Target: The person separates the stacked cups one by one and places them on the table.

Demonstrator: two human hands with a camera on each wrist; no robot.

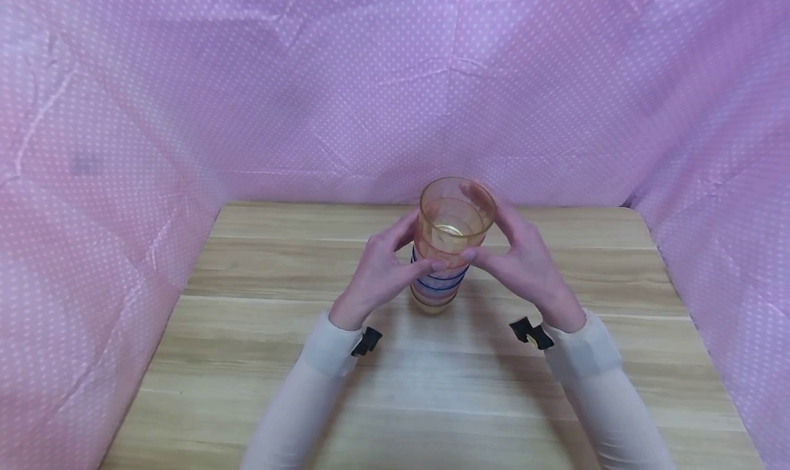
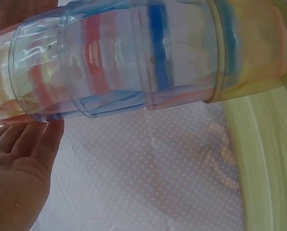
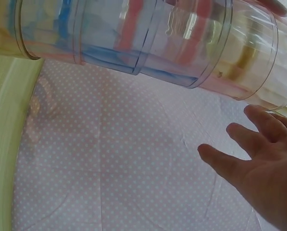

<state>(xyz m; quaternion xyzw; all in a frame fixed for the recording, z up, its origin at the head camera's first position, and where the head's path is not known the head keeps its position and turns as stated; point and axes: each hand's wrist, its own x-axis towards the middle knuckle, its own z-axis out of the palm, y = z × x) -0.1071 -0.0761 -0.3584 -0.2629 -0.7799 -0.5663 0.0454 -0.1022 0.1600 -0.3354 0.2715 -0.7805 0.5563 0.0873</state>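
Note:
A tall stack of nested see-through plastic cups [image 1: 439,288] stands upright on the table, tinted yellow, pink and blue. The topmost cup [image 1: 453,215] has its mouth facing up. From the left side, my left hand [image 1: 384,269] holds the stack, thumb across the near face and fingers behind. Opposite it, my right hand [image 1: 527,259] grips the top cup near its rim between thumb and fingers. In the right wrist view some fingers [image 3: 225,161] spread away from the wall. Several overlapping rims and coloured bands show along the stack [image 2: 119,57] in the left wrist view.
Beneath the cups is a wood-grain table [image 1: 247,360]. Pink polka-dot cloth [image 1: 345,113] hangs behind it and on both sides, close to the table's back edge. Pale sleeves [image 1: 583,353] with black clips cover the wrists.

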